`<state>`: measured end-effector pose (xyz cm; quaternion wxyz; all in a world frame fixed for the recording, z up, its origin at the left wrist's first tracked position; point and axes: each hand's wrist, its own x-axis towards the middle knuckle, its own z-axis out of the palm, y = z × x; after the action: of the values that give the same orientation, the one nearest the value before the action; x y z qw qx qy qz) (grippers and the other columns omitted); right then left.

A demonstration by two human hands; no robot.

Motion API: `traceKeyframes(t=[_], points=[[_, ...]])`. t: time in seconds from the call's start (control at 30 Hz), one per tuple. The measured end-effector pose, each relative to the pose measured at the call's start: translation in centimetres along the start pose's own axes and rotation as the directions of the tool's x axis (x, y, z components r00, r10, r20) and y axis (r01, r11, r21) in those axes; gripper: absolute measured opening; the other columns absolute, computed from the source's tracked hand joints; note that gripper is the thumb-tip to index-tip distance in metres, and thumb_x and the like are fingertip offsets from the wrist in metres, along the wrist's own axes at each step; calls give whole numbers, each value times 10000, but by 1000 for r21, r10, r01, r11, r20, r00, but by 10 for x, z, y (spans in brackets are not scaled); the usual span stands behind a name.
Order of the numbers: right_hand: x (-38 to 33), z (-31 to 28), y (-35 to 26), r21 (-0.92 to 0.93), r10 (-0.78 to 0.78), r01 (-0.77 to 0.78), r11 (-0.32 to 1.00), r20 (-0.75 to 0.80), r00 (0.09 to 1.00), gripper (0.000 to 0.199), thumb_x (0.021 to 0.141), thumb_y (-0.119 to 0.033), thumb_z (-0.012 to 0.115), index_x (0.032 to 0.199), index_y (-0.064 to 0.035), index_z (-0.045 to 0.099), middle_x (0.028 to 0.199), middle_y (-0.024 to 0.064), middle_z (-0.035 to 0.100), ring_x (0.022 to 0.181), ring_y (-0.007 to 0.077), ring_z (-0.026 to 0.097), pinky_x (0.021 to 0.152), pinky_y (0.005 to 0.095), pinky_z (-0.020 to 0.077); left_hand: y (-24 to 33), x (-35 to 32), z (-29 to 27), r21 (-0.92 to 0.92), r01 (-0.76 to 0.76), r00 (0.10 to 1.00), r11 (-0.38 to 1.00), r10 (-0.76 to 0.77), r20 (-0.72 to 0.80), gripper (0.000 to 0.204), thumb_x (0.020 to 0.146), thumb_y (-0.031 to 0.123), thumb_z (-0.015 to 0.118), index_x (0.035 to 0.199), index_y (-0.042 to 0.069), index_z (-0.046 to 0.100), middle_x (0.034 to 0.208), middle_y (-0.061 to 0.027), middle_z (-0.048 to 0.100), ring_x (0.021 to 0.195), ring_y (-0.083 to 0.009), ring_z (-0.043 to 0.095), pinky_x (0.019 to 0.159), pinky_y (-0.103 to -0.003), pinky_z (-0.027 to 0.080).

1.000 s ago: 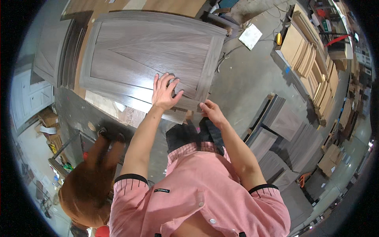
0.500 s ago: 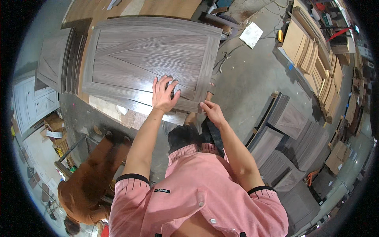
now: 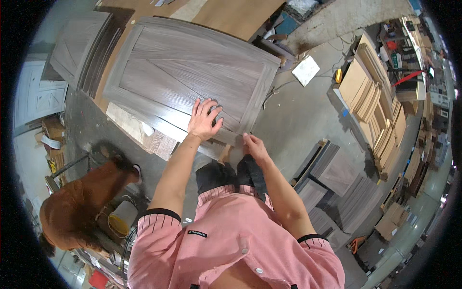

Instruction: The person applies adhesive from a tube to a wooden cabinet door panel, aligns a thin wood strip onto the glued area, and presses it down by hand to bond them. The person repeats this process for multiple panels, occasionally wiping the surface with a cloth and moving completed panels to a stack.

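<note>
A large grey wood-grain cabinet door [image 3: 168, 53] with a raised frame and diagonal grooves lies face up on a stack ahead of me. My left hand [image 3: 204, 120] rests on its near right part, fingers spread and bent, with dark shadow beneath them. At the door's near right corner my right hand [image 3: 255, 147] is closed, thumb and fingertips pinching the edge; its other fingers curl below and are partly hidden. Light glares off the door just left of my left hand.
More grey doors [image 3: 79, 48] are stacked at the far left. Grey panels [image 3: 339, 171] and a pile of tan boards [image 3: 370, 106] stand on the right. A white square sheet [image 3: 306, 71] lies on the floor. A person in brown [image 3: 86, 207] bends at the lower left beside a bucket [image 3: 120, 219].
My view has turned, so the door appears slanted, with its right end lower. Both hands stay at about the same places on it. The person in brown has shifted left.
</note>
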<state>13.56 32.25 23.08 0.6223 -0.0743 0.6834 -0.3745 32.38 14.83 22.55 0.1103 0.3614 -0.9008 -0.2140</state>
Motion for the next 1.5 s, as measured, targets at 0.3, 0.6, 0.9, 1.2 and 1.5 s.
traceKeyframes(t=[0.3, 0.6, 0.9, 1.2, 1.5], points=[[-60, 15, -52, 52, -17, 17, 998, -4, 1000, 535, 1054, -498, 482, 1052, 13, 638, 777, 40, 601, 704, 169, 631, 602, 325, 508, 25, -35, -95, 19, -303, 946, 953, 298, 124, 599, 868, 439, 705, 1396, 196, 561, 1524, -46, 461, 1444, -257, 381, 1232, -526, 191], [-143, -25, -166, -260, -332, 318, 912, -8, 943, 505, 1032, -450, 521, 876, 11, 658, 782, 122, 690, 741, 196, 668, 695, 310, 507, 55, 62, -252, 132, -505, 862, 853, 488, 139, 454, 863, 369, 707, 1266, 179, 623, 1262, -5, 667, 1192, -212, 602, 976, -427, 443], [-112, -31, -199, -477, -711, 605, 638, -63, 700, 401, 907, -66, 723, 1285, -13, 603, 1183, 96, 650, 1066, 174, 596, 949, 337, 477, 100, 125, -264, 218, -532, 833, 818, 461, 306, 336, 922, 486, 617, 942, 151, 611, 845, -43, 682, 886, -280, 687, 761, -455, 477], [-34, -86, -255, -513, -771, 654, 556, -25, 636, 394, 990, -292, 664, 1266, -15, 619, 1091, 57, 700, 902, 148, 650, 737, 298, 530, 114, 222, -268, 48, -303, 949, 952, 297, 105, 385, 860, 498, 712, 940, 122, 696, 912, -115, 722, 982, -327, 676, 913, -502, 465], [21, -110, -271, -428, -773, 668, 608, -127, 622, 355, 1013, -299, 624, 1267, -53, 586, 1031, 30, 621, 908, 129, 611, 756, 298, 556, 117, 282, -221, 77, -259, 965, 963, 260, -6, 425, 883, 481, 694, 1148, 149, 680, 1137, -82, 666, 1264, -263, 525, 1223, -553, 175]])
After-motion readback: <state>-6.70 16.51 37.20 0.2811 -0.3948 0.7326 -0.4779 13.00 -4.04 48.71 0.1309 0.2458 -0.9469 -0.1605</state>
